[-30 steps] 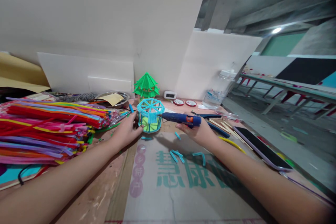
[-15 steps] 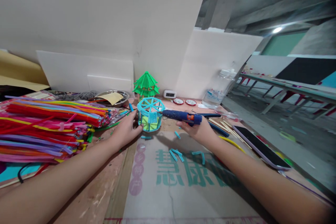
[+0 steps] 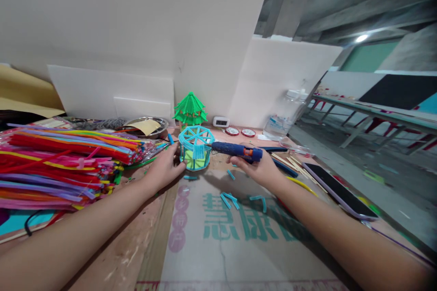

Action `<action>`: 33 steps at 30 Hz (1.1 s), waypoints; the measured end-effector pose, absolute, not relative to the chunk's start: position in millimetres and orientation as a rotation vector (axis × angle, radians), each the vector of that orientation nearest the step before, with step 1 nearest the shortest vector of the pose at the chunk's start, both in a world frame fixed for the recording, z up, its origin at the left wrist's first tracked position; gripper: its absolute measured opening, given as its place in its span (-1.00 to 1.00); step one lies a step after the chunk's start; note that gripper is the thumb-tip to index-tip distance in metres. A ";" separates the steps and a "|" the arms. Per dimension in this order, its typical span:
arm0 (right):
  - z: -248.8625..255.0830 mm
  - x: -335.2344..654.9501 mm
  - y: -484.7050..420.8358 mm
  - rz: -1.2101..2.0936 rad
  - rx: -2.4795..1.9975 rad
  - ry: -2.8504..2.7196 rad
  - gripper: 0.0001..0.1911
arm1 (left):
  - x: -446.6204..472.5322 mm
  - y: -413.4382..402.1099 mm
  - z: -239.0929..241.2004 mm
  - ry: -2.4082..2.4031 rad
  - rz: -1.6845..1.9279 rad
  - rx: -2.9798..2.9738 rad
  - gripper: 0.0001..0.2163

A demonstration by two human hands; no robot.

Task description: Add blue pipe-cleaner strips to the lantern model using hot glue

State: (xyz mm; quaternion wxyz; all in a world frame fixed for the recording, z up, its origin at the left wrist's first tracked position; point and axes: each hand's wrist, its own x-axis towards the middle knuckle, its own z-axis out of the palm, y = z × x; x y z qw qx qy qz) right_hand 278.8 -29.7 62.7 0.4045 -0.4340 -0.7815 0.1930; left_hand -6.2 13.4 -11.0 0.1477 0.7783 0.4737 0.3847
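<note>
My left hand is closed on the left side of a small blue pavilion model, which has an open spoked top and a yellow-green floor. In my right hand is a dark blue glue gun with orange parts. Its nozzle points left, at the model's right side near the upper ring; whether it touches cannot be made out. Short blue pieces lie scattered on the printed board in front. Behind the model stands a green tiered roof model.
Bundles of colourful pipe cleaners fill the left side, beside a metal bowl. At the back are a small digital clock and a plastic bottle. Wooden sticks and a phone lie to the right.
Almost nothing differs. The glue gun and my right hand have shifted very slightly, and the model stays in my left hand.
</note>
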 end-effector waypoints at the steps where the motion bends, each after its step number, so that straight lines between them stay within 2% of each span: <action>1: 62.5 278.7 -29.7 0.489 -1.096 -1.971 -0.57 | -6.4 13.9 -11.7 1.364 1.112 2.241 -0.71; 33: 50.3 286.8 -19.1 0.352 -1.092 -2.087 -0.67 | -3.2 11.9 -10.8 1.379 1.179 2.122 -0.62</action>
